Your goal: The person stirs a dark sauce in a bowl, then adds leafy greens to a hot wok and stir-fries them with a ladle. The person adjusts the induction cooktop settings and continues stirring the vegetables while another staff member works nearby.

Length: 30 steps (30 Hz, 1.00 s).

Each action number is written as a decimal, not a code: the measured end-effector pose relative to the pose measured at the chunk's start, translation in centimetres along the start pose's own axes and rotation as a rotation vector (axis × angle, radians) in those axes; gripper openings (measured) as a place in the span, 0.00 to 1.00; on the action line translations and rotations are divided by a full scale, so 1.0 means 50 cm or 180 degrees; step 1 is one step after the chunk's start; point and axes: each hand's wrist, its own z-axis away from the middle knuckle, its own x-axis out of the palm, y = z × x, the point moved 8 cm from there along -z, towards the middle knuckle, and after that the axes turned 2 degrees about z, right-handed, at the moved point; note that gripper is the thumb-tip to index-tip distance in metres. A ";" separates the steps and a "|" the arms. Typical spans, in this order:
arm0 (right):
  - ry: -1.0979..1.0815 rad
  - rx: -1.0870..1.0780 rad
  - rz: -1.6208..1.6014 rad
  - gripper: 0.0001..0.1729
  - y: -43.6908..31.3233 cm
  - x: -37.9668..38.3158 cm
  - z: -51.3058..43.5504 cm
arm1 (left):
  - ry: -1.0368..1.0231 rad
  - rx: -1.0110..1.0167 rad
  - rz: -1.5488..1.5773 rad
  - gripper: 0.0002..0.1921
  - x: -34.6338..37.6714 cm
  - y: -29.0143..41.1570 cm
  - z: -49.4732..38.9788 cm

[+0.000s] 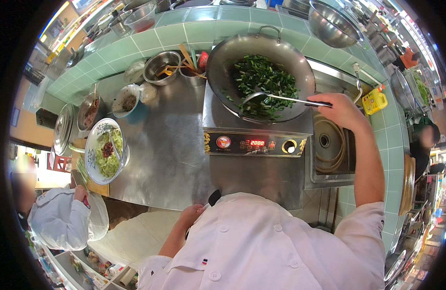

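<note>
My right hand (333, 107) is closed round the black handle of a metal ladle (286, 98). The ladle's bowl rests among chopped green leafy vegetables (266, 78) in a large steel wok (219, 70). Under the wok stands an induction cooker (253, 143) with a lit red display. My left hand (194, 214) is low by the counter's front edge, against the side of my white jacket; its fingers look curled, but whether they hold anything is hidden.
A patterned bowl of shredded green vegetable (125, 159) stands left, beside a co-worker's hand (79, 193) with a cleaver (79, 178). Steel bowls (161, 81) line the tiled wall. To the right are a sink (333, 177), a faucet (359, 81) and a yellow jug (374, 100).
</note>
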 end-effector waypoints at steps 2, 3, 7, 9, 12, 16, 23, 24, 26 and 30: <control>0.0182 0.0083 0.0381 0.23 -0.003 -0.043 0.049 | 0.0021 0.0194 -0.0202 0.22 -0.005 0.008 -0.003; 0.0299 0.0031 0.0498 0.23 -0.011 -0.054 0.067 | -0.0009 0.0174 -0.0190 0.22 -0.004 0.005 -0.006; 0.0592 -0.0377 0.1113 0.24 -0.056 -0.015 0.086 | -0.0033 0.0184 -0.0197 0.21 0.005 -0.005 -0.021; 0.0842 -0.0685 0.1206 0.25 -0.084 0.038 0.072 | -0.0004 0.0217 -0.0305 0.21 0.005 -0.005 -0.027; 0.1022 -0.0990 0.1314 0.24 -0.103 0.079 0.070 | 0.0040 0.0194 -0.0390 0.21 0.001 -0.006 -0.025; 0.0743 -0.0855 0.1793 0.24 -0.068 0.046 0.107 | 0.0079 0.0113 -0.0309 0.21 -0.006 -0.011 -0.011; 0.0780 0.0261 0.0407 0.22 0.033 -0.043 0.176 | -0.0105 0.0022 -0.0075 0.22 0.009 -0.005 -0.018; 0.0720 0.0620 -0.0274 0.22 0.054 -0.045 0.181 | -0.0132 0.0020 -0.0136 0.22 0.008 -0.001 -0.023; 0.0499 0.1202 -0.1433 0.21 0.080 -0.047 0.195 | -0.0150 0.0079 -0.0386 0.23 0.001 0.011 -0.031; 0.0036 0.1803 -0.1608 0.21 0.089 -0.045 0.212 | -0.0258 -0.0082 -0.0478 0.23 -0.005 0.021 -0.035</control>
